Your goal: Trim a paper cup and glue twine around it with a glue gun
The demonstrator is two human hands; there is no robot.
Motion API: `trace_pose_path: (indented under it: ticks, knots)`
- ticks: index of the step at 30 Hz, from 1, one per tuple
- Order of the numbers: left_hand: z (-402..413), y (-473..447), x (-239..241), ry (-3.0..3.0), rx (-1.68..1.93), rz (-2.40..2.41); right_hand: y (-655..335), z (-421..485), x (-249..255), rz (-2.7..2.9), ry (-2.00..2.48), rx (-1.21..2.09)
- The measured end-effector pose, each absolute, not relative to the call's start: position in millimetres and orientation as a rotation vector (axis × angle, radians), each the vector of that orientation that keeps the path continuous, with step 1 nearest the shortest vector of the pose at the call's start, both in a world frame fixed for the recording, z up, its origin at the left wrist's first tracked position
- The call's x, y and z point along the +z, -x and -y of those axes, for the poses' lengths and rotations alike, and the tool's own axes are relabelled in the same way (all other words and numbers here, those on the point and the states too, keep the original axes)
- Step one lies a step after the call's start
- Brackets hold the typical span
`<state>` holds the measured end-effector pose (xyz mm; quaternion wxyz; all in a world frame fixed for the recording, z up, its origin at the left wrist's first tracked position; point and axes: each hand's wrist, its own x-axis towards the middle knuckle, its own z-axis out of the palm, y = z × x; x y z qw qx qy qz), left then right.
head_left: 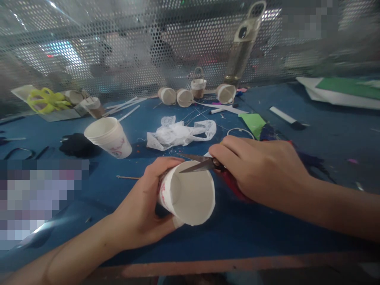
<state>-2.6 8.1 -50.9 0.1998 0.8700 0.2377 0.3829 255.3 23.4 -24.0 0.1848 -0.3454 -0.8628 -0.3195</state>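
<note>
My left hand (139, 209) is wrapped round a white paper cup (190, 196) held on its side, open mouth toward me, above the blue table (267, 225). In my right hand (258, 170) is a pair of red-handled scissors (202, 163), fingers closed on the handles. The metal blades point left and meet the cup's rim at the top.
A stack of white paper cups (108, 136) leans at the left, crumpled white lace (178, 133) lies behind my hands. Small cup baskets (198, 88) line the back by a perforated metal screen (118, 47). Yellow scissors (44, 99), green paper (255, 122), a bottle (243, 43).
</note>
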Motion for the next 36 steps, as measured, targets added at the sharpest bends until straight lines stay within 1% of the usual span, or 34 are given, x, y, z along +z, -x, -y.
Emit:
trace_pose_path:
  ticks: [12,26,36]
  knots:
    - [-5.2,3.1,-49.4,-2.48,1.005,-0.666,-256.3,-25.5,-26.3,2.387,0.952,-0.999]
    - [-5.5,4.2,-53.2,-2.342,0.967,-0.591,-257.4,-23.8,-25.1,2.377,0.939,-0.99]
    - [-6.3,5.2,-53.0,-2.376,1.036,-0.604,-255.5,-24.1,-20.0,2.409,0.946,-0.846]
